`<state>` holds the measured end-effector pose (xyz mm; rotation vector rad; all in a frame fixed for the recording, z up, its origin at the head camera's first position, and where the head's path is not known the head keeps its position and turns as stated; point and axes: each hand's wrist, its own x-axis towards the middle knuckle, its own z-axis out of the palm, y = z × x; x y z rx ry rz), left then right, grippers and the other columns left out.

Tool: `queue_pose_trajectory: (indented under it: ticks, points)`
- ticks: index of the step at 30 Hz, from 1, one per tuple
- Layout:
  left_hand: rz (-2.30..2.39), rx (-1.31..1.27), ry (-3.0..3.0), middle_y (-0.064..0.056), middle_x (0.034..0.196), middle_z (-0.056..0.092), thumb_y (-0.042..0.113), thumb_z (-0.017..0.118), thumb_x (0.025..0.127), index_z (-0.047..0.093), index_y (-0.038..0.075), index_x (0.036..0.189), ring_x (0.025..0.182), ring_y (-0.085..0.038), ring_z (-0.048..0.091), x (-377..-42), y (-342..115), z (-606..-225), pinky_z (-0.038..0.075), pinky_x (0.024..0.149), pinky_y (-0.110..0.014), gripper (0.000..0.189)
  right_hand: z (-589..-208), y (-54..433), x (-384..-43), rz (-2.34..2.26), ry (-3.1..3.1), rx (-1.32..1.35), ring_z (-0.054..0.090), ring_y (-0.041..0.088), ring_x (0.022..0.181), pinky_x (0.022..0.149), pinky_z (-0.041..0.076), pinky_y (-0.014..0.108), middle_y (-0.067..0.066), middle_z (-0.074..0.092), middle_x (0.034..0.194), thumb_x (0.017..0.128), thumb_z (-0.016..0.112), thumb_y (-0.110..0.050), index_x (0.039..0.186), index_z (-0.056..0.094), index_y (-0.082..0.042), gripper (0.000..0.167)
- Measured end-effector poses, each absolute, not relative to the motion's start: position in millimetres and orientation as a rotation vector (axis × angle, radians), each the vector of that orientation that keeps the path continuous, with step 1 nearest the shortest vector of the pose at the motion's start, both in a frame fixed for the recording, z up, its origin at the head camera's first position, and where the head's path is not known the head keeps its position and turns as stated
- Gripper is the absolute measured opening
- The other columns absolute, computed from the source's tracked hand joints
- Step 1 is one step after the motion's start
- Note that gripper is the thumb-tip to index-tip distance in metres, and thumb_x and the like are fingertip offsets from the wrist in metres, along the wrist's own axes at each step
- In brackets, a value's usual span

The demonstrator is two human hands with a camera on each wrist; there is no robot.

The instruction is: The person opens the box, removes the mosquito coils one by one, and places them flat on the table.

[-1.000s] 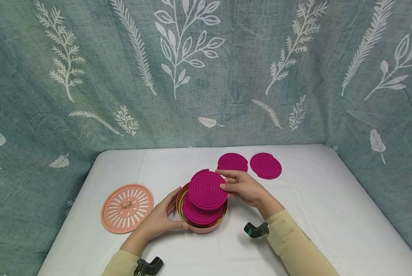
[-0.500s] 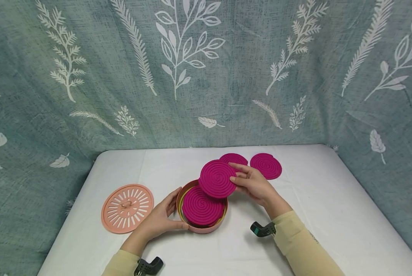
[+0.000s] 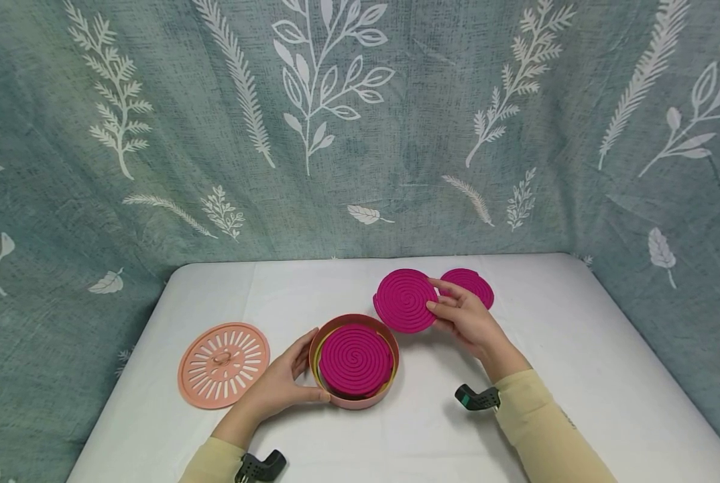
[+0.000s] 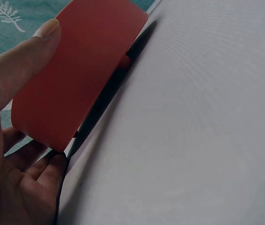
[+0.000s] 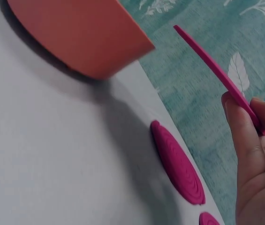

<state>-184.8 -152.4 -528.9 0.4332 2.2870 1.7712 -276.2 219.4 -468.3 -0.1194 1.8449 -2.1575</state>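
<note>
My right hand [image 3: 468,322] pinches a magenta mosquito coil [image 3: 405,300] by its right edge, thumb against fingers. In the right wrist view this coil [image 5: 212,65] is edge-on, raised above the table. My left hand [image 3: 281,382] grips the side of a round salmon-orange tin [image 3: 352,404], thumb in front and fingers behind; its wall [image 4: 76,70] fills much of the left wrist view. Inside the tin lies another magenta coil [image 3: 355,359], within a yellowish inner rim. Beneath the held one, a coil [image 5: 177,161] on the table shows in the right wrist view.
A salmon slotted lid [image 3: 224,365] with a small loop handle lies left of the tin. Another magenta coil [image 3: 471,285] lies at the back, partly behind my right hand. The white-covered table [image 3: 577,335] ends at a leaf-patterned teal curtain [image 3: 420,134].
My right hand has carried the coil from above the tin rightward and back, over a coil on the table. My left hand and the tin have stayed put.
</note>
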Motion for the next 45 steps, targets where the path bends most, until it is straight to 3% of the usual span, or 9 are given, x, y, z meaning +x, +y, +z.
queue_pose_trajectory:
  ticks: [12,23,30,37,45]
  points:
    - [1.788,0.447,2.273,0.000,0.158,0.030,0.028,0.097,0.061,0.024,0.018,0.158,0.143,-0.017,0.030,-184,-153,-531,0.028,0.114,-0.021,0.122,-474,255,-280,-2.243,1.835,-0.022,0.069,0.013,0.083,0.084,0.059,0.033,0.007,0.064,0.100,0.094,0.068,-0.007,0.154,0.033,-0.010,0.070]
    - [1.777,0.417,2.279,0.006,0.156,0.032,0.032,0.097,0.060,0.025,0.019,0.158,0.141,-0.011,0.032,-184,-153,-528,0.030,0.113,-0.019,0.123,-469,289,-285,-2.322,1.816,0.037,0.070,0.014,0.084,0.078,0.061,0.030,0.006,0.065,0.098,0.095,0.065,-0.003,0.156,0.025,-0.006,0.073]
    - [1.781,0.412,2.281,0.007,0.156,0.032,0.032,0.097,0.059,0.026,0.023,0.157,0.141,-0.010,0.032,-183,-153,-528,0.031,0.112,-0.019,0.122,-469,308,-290,-2.327,1.837,0.109,0.068,0.012,0.079,0.069,0.062,0.025,0.006,0.069,0.102,0.095,0.066,-0.005,0.157,0.024,-0.009,0.075]
    - [1.781,0.411,2.280,0.007,0.156,0.032,0.033,0.097,0.059,0.025,0.022,0.158,0.141,-0.010,0.032,-183,-152,-529,0.031,0.112,-0.019,0.122,-468,328,-294,-2.375,1.825,0.199,0.069,0.012,0.081,0.072,0.062,0.026,0.004,0.069,0.101,0.094,0.067,-0.006,0.158,0.021,-0.012,0.079]
    - [1.775,0.418,2.286,0.008,0.156,0.031,0.033,0.097,0.059,0.025,0.022,0.158,0.141,-0.010,0.032,-185,-153,-530,0.031,0.112,-0.019,0.123,-470,351,-296,-2.378,1.844,0.331,0.068,0.011,0.078,0.067,0.061,0.023,0.001,0.070,0.096,0.093,0.069,-0.008,0.159,0.019,-0.012,0.083]
